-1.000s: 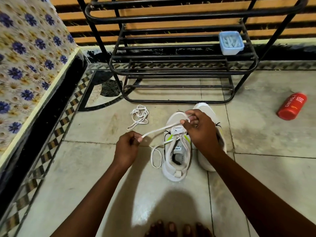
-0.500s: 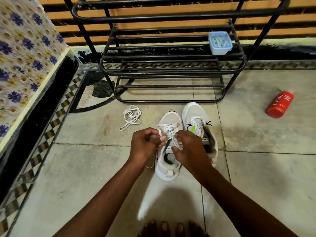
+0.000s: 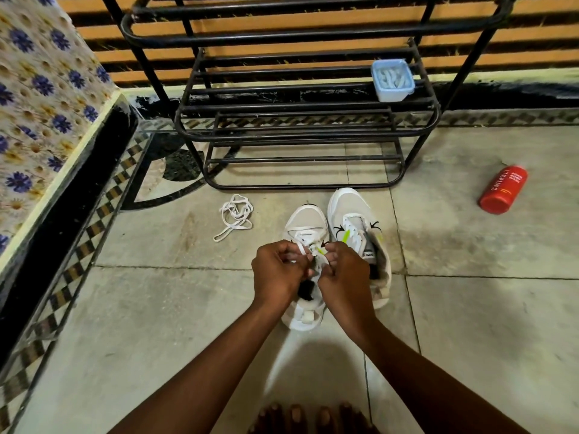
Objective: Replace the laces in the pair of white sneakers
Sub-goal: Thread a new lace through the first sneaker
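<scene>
Two white sneakers stand side by side on the tiled floor, toes pointing away from me. Over the left sneaker (image 3: 308, 223) both hands meet at its middle eyelets. My left hand (image 3: 277, 270) pinches a strand of the white lace (image 3: 305, 247) between curled fingers. My right hand (image 3: 343, 274) curls on the lace from the other side, touching the left hand. The right sneaker (image 3: 351, 214) shows lacing near its toe and an open tongue. A loose white lace (image 3: 234, 216) lies bundled on the floor to the left of the shoes.
A black metal shoe rack (image 3: 300, 120) stands just behind the sneakers, with a small blue lidded box (image 3: 392, 79) on a shelf. A red bottle (image 3: 503, 189) lies on the floor at the right. A floral-covered bed (image 3: 37, 114) borders the left. My toes (image 3: 310, 418) show at the bottom.
A second ago my left hand pulled the lace out taut to the left. Both hands have since come together over the left sneaker's eyelets and stayed there.
</scene>
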